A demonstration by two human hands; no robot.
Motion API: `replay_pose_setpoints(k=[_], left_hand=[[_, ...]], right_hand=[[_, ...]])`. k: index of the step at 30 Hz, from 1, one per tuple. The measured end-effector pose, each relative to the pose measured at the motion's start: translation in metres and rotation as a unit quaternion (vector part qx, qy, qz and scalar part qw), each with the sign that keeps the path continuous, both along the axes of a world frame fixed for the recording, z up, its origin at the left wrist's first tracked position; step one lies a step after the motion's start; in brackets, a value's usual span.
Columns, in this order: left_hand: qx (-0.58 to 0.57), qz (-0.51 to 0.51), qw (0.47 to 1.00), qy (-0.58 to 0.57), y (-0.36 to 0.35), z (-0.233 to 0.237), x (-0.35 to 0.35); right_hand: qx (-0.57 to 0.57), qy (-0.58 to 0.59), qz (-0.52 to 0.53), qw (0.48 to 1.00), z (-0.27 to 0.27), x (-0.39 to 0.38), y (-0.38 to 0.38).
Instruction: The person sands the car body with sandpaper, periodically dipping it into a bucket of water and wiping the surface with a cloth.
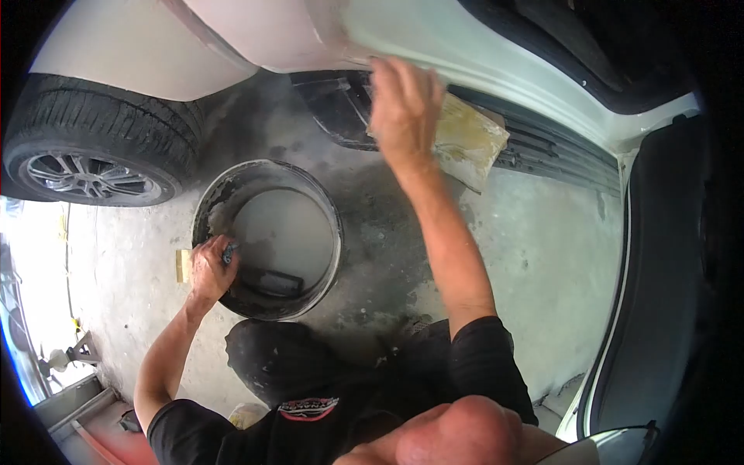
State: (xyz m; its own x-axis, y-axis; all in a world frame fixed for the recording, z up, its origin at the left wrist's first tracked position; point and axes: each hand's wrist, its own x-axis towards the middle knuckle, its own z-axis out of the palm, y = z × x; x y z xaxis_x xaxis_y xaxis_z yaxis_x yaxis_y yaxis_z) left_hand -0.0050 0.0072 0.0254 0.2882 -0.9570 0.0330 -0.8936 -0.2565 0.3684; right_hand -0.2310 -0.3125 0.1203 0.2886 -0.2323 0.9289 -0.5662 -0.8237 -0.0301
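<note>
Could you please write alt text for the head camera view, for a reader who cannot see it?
A person's right hand is at the lower bodywork of a pale car, while the left hand grips a small bluish item over a round tub of cloudy liquid. A car wheel shows at left.
</note>
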Motion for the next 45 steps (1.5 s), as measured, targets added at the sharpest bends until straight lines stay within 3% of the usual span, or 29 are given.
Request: replay_pose_setpoints(k=[1,5,8,9,12,16,17,20,22,24,27,30,31,35,39,42,44,45], left_hand=[[0.0,0.003,1.0,-0.004,0.001,-0.003,-0.001],[-0.002,0.017,1.0,0.009,-0.004,-0.003,-0.003],[-0.014,0.012,1.0,-0.008,-0.002,-0.001,-0.002],[-0.014,0.018,1.0,-0.011,0.0,-0.002,-0.002],[-0.01,0.017,1.0,0.021,-0.001,-0.008,-0.002],[-0.014,0.011,1.0,0.005,-0.001,-0.011,0.001],[-0.008,0.014,1.0,0.0,0.0,-0.011,0.001],[0.026,0.033,0.999,0.008,0.001,-0.01,0.001],[0.011,0.026,0.999,0.029,-0.004,-0.008,0.0],[-0.01,0.001,1.0,0.007,-0.004,-0.009,0.0],[0.005,0.019,1.0,-0.002,-0.002,-0.008,0.003],[0.003,0.03,1.0,-0.002,-0.006,-0.006,-0.003],[-0.004,0.017,1.0,-0.004,-0.005,-0.008,0.0],[0.007,0.024,1.0,-0.007,0.001,-0.018,0.006],[-0.011,0.006,1.0,-0.028,0.003,-0.029,0.014],[0.0,0.002,0.999,-0.037,0.001,-0.023,0.01],[0.011,0.011,0.999,-0.034,0.003,-0.022,0.008],[0.013,0.016,0.999,-0.035,0.002,-0.022,0.008]], right_hand=[[0.005,0.004,-0.021,1.0,-0.001,-0.001,-0.001],[0.149,-0.133,0.081,0.977,0.009,0.031,0.021],[-0.015,0.005,0.01,1.0,-0.004,-0.001,-0.004],[-0.016,0.009,0.001,1.0,-0.002,-0.01,-0.008],[0.124,-0.111,0.02,0.986,0.002,0.033,0.017],[0.025,-0.049,0.049,0.997,-0.011,0.013,0.002],[-0.012,-0.005,0.001,1.0,-0.018,-0.001,-0.009],[0.075,-0.072,-0.008,0.995,-0.007,0.02,0.008],[0.182,-0.151,0.128,0.963,0.009,0.036,0.023],[0.07,-0.094,0.111,0.987,0.003,0.019,0.008],[-0.001,-0.01,-0.044,0.999,-0.007,-0.001,-0.003],[0.171,-0.18,0.11,0.963,0.008,0.045,0.025],[0.179,-0.197,0.139,0.954,0.007,0.043,0.02],[-0.017,0.0,-0.008,1.0,-0.011,-0.011,-0.016],[0.173,-0.172,0.116,0.963,0.007,0.043,0.025],[0.05,-0.088,0.093,0.99,-0.004,0.017,0.009],[-0.023,0.05,-0.036,0.998,-0.012,-0.021,-0.011],[-0.028,0.053,-0.036,0.998,-0.009,-0.03,-0.015]])
